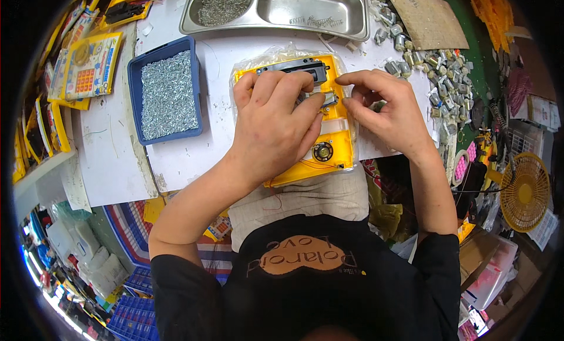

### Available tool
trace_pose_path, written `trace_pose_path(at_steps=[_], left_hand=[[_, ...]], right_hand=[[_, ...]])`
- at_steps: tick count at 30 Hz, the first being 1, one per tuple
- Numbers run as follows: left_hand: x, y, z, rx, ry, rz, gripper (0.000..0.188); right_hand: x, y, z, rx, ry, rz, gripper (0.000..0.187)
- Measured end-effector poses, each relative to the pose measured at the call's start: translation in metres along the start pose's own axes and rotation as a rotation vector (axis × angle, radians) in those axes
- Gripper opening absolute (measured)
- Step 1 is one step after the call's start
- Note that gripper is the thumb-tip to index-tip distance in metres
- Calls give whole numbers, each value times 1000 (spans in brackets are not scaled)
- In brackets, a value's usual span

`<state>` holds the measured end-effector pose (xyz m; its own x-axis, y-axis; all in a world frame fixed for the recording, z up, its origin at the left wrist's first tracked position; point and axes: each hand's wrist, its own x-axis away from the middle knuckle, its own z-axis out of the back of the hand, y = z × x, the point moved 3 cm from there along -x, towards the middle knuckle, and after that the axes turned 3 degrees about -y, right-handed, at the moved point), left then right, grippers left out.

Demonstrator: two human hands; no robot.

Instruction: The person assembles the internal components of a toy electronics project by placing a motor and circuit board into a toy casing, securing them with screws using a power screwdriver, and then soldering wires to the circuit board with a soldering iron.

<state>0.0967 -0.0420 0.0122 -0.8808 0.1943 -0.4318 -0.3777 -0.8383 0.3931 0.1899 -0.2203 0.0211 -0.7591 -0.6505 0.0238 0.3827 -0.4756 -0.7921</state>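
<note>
Over yellow plastic casing [339,112], curled left hand [269,122], round speaker [322,151]

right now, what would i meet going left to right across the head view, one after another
yellow-edged panel → blue bin of small metal pieces → left hand → right hand → heap of small metal cylinders → yellow fan

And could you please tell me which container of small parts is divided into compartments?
The steel tray at the top; the blue bin below-left is one undivided space.
</note>
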Motion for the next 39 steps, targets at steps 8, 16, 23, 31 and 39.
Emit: trace_pose_path(at_steps=[8, 16, 23, 31, 39], left_hand=[[-6, 1, 3, 40, -12, -29, 36], [-8, 4, 2, -54, -63, -32, 35], [-9, 5, 1, -65, -78, -42, 38], [-10, 6, 2, -99, -122, -17, 40], [-10, 6, 3, -92, -124, -18, 39]], right_hand=[[-6, 9, -3, 2, -81, 58, 19], [-11, 10, -2, 23, -126, 78, 20], [-11, 13, -2, -16, -114, 111, 19], [-12, 13, -1, -40, -91, 150, 15], [-8, 13, -2, -28, -59, 177, 19]])
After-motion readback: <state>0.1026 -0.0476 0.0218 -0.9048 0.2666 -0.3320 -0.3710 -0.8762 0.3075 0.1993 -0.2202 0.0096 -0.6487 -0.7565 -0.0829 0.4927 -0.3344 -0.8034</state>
